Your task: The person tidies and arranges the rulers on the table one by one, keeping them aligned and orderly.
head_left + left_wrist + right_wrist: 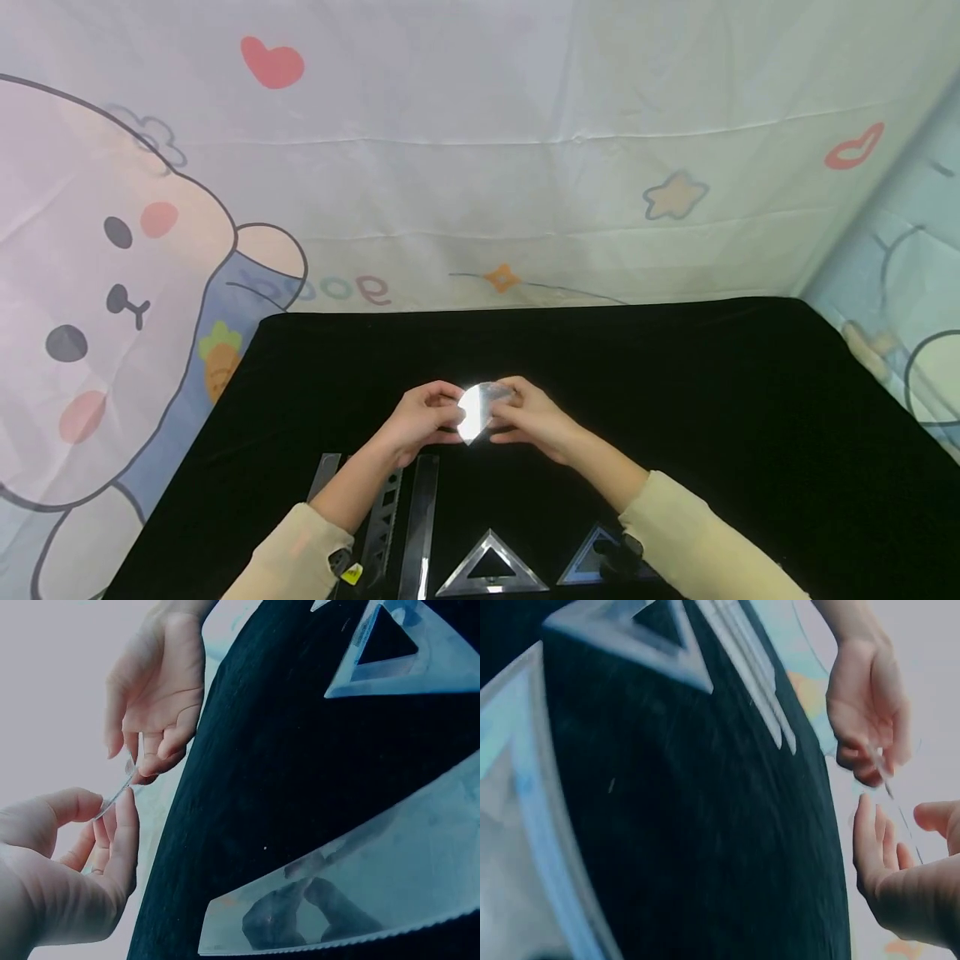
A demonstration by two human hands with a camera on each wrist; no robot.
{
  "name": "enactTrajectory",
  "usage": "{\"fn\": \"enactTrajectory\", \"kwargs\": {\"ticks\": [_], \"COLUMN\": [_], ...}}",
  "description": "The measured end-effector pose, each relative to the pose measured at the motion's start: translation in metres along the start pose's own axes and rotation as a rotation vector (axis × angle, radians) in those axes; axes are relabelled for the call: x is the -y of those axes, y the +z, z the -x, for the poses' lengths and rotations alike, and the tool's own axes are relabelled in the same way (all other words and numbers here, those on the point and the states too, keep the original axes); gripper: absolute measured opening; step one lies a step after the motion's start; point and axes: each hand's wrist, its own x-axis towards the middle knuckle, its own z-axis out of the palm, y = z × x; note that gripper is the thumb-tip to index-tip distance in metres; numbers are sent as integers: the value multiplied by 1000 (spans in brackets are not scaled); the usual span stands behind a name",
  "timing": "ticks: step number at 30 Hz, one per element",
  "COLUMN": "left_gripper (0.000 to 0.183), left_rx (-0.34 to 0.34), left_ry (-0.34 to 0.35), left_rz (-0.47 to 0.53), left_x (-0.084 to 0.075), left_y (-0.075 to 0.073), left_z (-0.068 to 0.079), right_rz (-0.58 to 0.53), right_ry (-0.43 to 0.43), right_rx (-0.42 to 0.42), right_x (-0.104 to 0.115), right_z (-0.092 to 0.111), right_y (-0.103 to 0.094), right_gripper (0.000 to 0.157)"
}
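Note:
Both hands hold a clear, shiny plastic protractor (472, 411) above the black cloth, with strong glare on its face. My left hand (427, 421) pinches its left edge between thumb and fingers. On the other edge, my right hand (538, 421) pinches it the same way. In the left wrist view the protractor (114, 799) shows nearly edge-on, between the left hand (82, 862) below and the right hand (169, 690) above. The right wrist view also catches it as a thin line; its markings cannot be read.
On the black cloth (675, 400) near me lie a clear ruler (418, 525), a stencil ruler (381, 529) with cut-outs, and another strip (324, 473) partly under the left forearm. To their right are a clear set square (463, 569) and a second set square (577, 567), partly covered.

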Motion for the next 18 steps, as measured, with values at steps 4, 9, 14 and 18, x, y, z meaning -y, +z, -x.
{"fn": "enactTrajectory", "kwargs": {"ticks": [4, 9, 14, 18], "left_gripper": [28, 28, 28, 30], "left_rx": [13, 58, 130, 180], "left_ry": [-2, -6, 7, 21], "left_rz": [-44, -88, -127, -146], "left_x": [1, 4, 5, 5], "left_y": [2, 5, 9, 11], "left_z": [1, 2, 2, 3], "right_rz": [63, 158, 257, 363], "right_ry": [-33, -54, -49, -53], "right_rx": [53, 101, 103, 117], "right_x": [0, 0, 2, 2], "right_z": [4, 9, 14, 17], "right_y": [-12, -22, -28, -31], "right_gripper": [46, 45, 42, 34]}}
